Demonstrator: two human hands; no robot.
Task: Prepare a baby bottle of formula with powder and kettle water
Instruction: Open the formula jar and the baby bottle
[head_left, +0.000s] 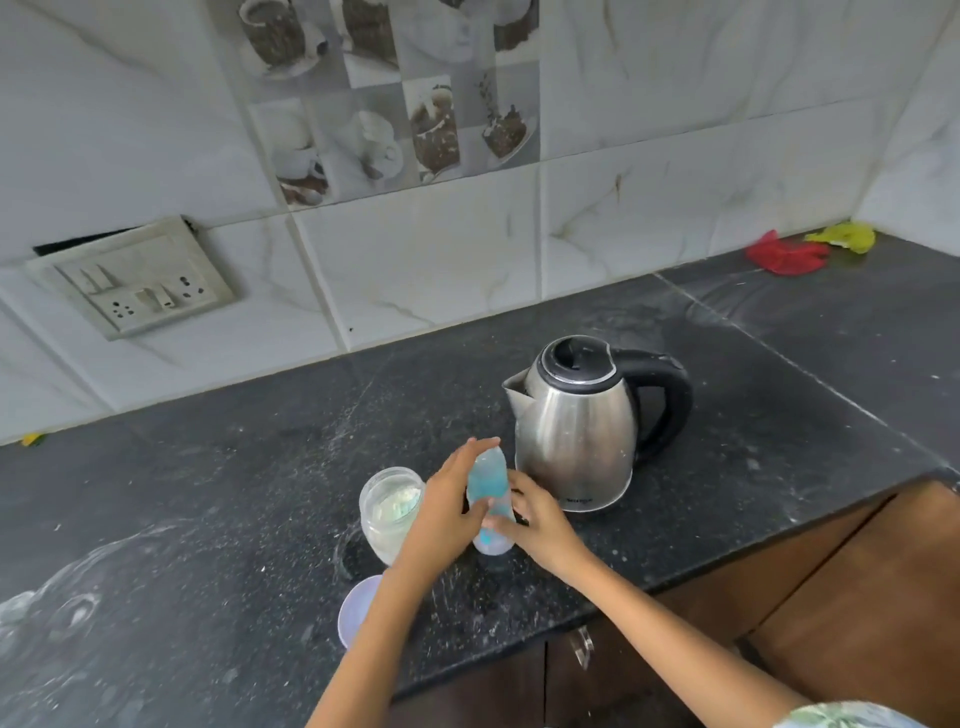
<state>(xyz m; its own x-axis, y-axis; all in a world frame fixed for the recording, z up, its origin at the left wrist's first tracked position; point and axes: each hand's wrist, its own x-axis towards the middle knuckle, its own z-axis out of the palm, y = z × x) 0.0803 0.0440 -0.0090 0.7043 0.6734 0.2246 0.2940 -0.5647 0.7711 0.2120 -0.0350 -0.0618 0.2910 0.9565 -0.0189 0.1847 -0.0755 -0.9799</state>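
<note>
Both hands, left and right, clasp the blue capped baby bottle just before the steel kettle; clear glass powder jar stands left, touching the left hand.

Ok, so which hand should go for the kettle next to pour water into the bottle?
Probably the right hand. It is the one nearer the kettle, whose black handle faces right. The left hand wraps the baby bottle from the jar side and could steady it.

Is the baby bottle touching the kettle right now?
Cannot tell. In the head view the baby bottle overlaps the kettle in the image, and the right hand covers where a gap or contact would show.
</note>
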